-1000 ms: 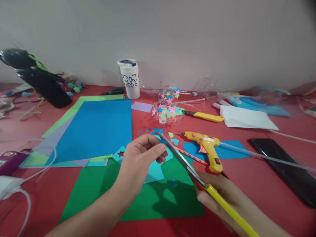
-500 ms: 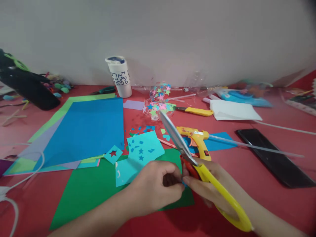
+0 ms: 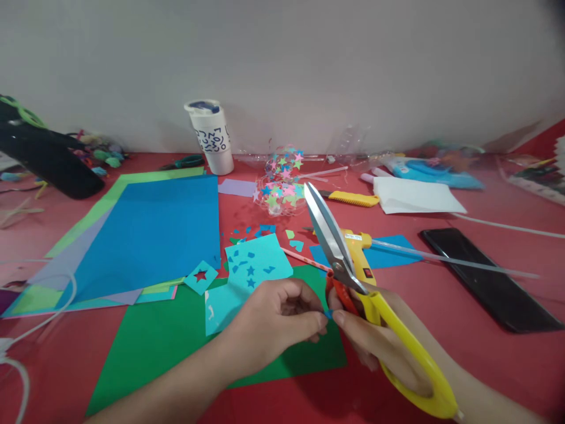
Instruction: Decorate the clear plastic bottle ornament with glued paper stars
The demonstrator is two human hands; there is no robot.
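Observation:
My left hand point(image 3: 282, 315) is closed, thumb and finger pinching a tiny blue paper piece point(image 3: 329, 314). The fingertips of my right hand point(image 3: 375, 335) meet the same piece from the other side. Scissors point(image 3: 329, 227) with yellow and red handles hang on my right hand, blades pointing up and away. Under both hands lies a green sheet point(image 3: 145, 347). On it rest turquoise paper pieces point(image 3: 260, 256) carrying small blue stars and scraps. A turquoise square point(image 3: 200, 277) with a star-shaped hole sits to their left.
Blue sheet point(image 3: 163, 224) tops a paper stack at left. Behind stand a white tumbler point(image 3: 212, 138) and a star-filled clear ornament point(image 3: 282, 185). At right lie a yellow cutter point(image 3: 353, 198), a glue gun point(image 3: 362, 256) partly behind the scissors, and a black phone point(image 3: 489, 280).
The scissors have swung slightly to the right and more upright, showing more of the blades. My hands have drawn a little apart, and the blue piece between them shows more clearly.

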